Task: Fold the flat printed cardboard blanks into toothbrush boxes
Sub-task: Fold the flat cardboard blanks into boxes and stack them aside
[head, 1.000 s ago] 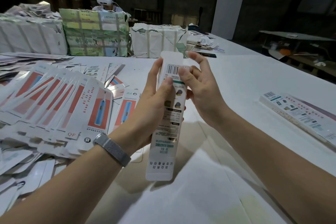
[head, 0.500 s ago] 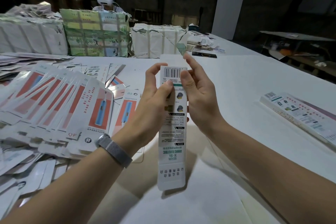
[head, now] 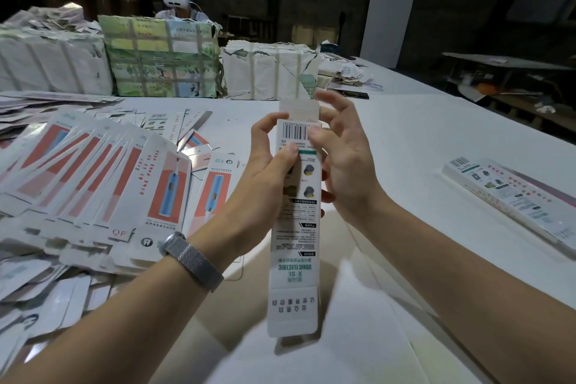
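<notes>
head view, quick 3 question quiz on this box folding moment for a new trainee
1. True or false: the box being folded lies flat on the white table.
2. Which hand grips the box's side, thumb on its printed face? A) left hand B) right hand
3. Fill in: the top flap above the barcode is not yet ____.

Key: 1 false, it is held in the air. 2 A. 3 tucked; it stands up open.

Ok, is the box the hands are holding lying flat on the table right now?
No, the box is held upright above the table, gripped near its barcode end by the left hand and right hand.
</notes>
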Tool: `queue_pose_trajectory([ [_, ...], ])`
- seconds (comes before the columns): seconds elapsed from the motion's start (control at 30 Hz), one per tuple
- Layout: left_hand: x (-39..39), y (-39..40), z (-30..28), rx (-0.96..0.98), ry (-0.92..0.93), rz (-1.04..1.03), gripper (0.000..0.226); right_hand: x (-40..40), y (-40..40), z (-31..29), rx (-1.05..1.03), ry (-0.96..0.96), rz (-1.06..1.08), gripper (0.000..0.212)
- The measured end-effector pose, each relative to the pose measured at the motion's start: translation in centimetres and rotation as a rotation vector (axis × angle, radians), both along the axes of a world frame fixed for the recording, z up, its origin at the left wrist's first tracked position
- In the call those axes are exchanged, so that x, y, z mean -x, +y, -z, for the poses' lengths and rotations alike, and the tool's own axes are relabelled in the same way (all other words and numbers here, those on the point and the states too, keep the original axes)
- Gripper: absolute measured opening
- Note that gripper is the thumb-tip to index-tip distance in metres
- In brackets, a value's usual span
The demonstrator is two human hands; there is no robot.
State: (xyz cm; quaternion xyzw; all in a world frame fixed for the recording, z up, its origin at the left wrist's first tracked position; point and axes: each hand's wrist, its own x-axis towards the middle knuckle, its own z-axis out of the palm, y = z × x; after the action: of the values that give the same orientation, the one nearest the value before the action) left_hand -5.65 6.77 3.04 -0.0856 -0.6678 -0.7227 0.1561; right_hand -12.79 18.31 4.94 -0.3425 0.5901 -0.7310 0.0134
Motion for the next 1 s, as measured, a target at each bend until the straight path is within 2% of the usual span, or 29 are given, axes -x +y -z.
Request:
queue_pose_trajectory([
  [0.1, 0.1, 0.1, 0.1, -0.015, -0.007, 0.011, 0.046, 0.4, 0.1, -0.2, 0.051, -0.061, -0.002, 0.043],
  [0.23, 0.2, 0.0, 0.2, -0.006, -0.036, 0.039, 0.04, 0.7, 0.4, -0.2, 0.005, -0.117, -0.037, 0.028],
  [0.37, 0.3, -0.1, 0.5, 0.026, -0.026, 0.045, 0.033, 0.7, 0.5, -0.3, -0.033, -0.09, -0.047, 0.015],
  [0.47, 0.4, 0.0, 0.6, 0.071, 0.001, 0.017, 0.032, 0.7, 0.6, -0.5, -0.019, -0.094, -0.053, 0.021],
  [0.6, 0.3, 0.2, 0.5, 0.076, 0.001, 0.011, 0.042, 0.8, 0.3, -0.4, 0.001, -0.123, -0.055, 0.009],
  [1.0, -0.2, 0.0, 0.3, 0.06, -0.015, 0.104, 0.057, 1.7, 0.6, -0.5, -0.048, -0.077, 0.027, 0.011],
])
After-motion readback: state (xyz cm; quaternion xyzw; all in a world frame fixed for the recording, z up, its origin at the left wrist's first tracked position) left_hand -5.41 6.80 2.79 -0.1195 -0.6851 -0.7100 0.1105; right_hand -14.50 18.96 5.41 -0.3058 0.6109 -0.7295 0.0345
